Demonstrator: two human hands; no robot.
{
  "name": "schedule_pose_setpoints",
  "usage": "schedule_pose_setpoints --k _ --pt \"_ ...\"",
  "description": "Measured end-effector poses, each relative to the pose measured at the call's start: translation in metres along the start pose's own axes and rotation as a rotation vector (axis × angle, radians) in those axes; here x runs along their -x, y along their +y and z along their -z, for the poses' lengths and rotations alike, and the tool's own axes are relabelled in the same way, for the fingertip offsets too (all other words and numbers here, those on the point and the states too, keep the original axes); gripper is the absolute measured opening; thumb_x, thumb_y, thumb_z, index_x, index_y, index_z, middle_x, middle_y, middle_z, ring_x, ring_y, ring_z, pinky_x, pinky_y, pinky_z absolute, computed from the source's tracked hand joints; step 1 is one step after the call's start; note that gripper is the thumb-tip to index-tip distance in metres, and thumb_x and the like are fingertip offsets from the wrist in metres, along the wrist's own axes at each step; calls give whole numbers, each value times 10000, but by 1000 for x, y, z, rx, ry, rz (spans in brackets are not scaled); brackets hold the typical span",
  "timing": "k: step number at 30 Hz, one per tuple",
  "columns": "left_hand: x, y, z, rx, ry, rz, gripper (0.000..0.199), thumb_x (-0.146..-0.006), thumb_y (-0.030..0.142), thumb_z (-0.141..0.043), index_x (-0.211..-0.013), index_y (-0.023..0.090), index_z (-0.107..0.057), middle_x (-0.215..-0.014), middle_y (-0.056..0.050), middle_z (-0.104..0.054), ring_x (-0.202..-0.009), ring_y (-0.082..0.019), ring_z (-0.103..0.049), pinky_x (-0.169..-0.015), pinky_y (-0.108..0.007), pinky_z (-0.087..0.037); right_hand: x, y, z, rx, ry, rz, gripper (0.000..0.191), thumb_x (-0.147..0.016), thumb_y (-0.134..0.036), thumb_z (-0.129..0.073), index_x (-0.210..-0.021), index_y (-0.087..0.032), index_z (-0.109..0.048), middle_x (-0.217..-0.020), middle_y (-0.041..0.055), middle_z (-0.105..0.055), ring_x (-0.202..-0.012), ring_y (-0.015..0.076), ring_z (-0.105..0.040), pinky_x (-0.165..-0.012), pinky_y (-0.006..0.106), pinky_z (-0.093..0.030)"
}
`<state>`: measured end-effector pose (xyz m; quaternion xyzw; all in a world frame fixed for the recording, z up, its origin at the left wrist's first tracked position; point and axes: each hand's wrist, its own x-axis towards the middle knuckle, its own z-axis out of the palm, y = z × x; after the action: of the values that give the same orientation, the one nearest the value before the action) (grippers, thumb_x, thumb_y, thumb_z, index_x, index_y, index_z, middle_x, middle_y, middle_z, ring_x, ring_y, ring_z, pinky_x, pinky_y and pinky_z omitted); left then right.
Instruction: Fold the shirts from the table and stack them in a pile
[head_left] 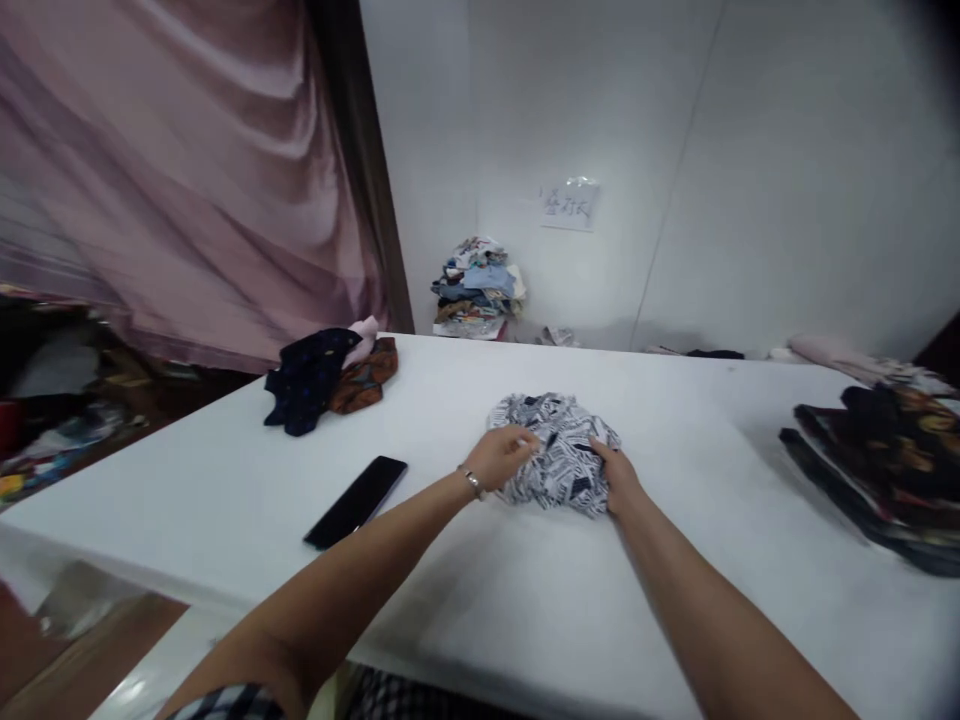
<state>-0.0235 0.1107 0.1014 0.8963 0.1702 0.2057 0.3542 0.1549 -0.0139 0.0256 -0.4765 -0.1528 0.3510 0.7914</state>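
Note:
A crumpled black-and-white patterned cloth lies bunched on the white table. My left hand, with a silver bracelet at the wrist, is at the cloth's left side, its fingers closed in a pinch on the fabric. At the right edge of the cloth, my right hand grips the fabric, thumb on top and the other fingers mostly hidden. A black phone lies on the table to the left of my left forearm.
Dark blue and brown cloths lie at the back left. Folded dark clothes are stacked at the right. Beyond the table are a clothes pile, a pink curtain and a wall sign.

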Motion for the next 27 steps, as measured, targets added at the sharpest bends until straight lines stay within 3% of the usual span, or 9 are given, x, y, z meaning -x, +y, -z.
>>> schedule_pose_setpoints --k 3,5,7,10,14,17,21,25,27 --pt "-3 -21 0 -235 148 158 380 -839 370 -605 -1182 211 -643 -1270 -94 -645 -1134 -243 -607 -985 -348 -465 4 -2 -5 -75 76 -77 404 -700 -254 -750 -1084 -186 -647 -932 74 -769 -873 284 -727 -821 465 -586" --pt "-5 -33 -1 -339 135 252 592 -783 414 -681 -1316 195 -548 -1447 -130 -512 -1325 -283 -476 -1075 -373 -394 6 -3 -8 -91 86 -77 385 -699 -249 -752 -1062 -177 -647 -906 68 -768 -840 266 -725 -801 433 -590" --pt "-6 -41 -4 -383 110 393 654 -756 452 -705 -1321 170 -534 -1434 -171 -518 -1329 -320 -473 -1055 -400 -402 7 -3 -10 -92 81 -54 356 -685 -257 -762 -1015 -177 -655 -877 60 -765 -803 252 -719 -774 410 -590" --pt "-8 -45 -9 -375 100 539 406 -791 432 -662 -1102 171 -651 -1165 -169 -691 -1108 -330 -631 -904 -392 -476 5 -7 -7 -40 94 5 319 -680 -350 -771 -926 -178 -663 -793 46 -745 -733 231 -694 -690 366 -574" --pt "-15 -27 1 -337 178 495 263 -869 424 -556 -946 202 -673 -1031 -98 -726 -1005 -259 -660 -836 -321 -484 -2 -24 6 248 252 203 347 -692 -508 -736 -719 -176 -636 -619 -1 -646 -606 166 -585 -549 276 -476" --pt "-20 2 15 -265 393 345 216 -865 389 -551 -917 211 -661 -1019 -51 -709 -992 -213 -639 -873 -295 -472 -6 -38 16 385 321 314 423 -733 -590 -659 -607 -200 -557 -507 -39 -519 -516 127 -475 -479 251 -389" --pt "-24 30 19 129 583 242 166 -787 337 -638 -881 200 -631 -909 -26 -704 -929 -198 -641 -885 -313 -493 -6 -50 25 565 256 317 491 -777 -642 -578 -553 -210 -513 -467 -31 -472 -490 133 -454 -483 265 -381" --pt "-26 31 7 852 409 487 211 -824 295 -608 -992 169 -589 -926 -77 -718 -867 -216 -687 -813 -367 -552 3 -64 23 625 287 488 434 -811 -580 -551 -863 -171 -685 -746 34 -658 -682 171 -574 -632 288 -469" --pt "-29 32 -1 1058 334 555 206 -869 288 -561 -1024 154 -584 -983 -120 -716 -889 -230 -697 -815 -385 -564 14 -66 14 608 146 558 502 -773 -512 -629 -1154 -186 -655 -1030 77 -695 -871 198 -618 -737 308 -497"
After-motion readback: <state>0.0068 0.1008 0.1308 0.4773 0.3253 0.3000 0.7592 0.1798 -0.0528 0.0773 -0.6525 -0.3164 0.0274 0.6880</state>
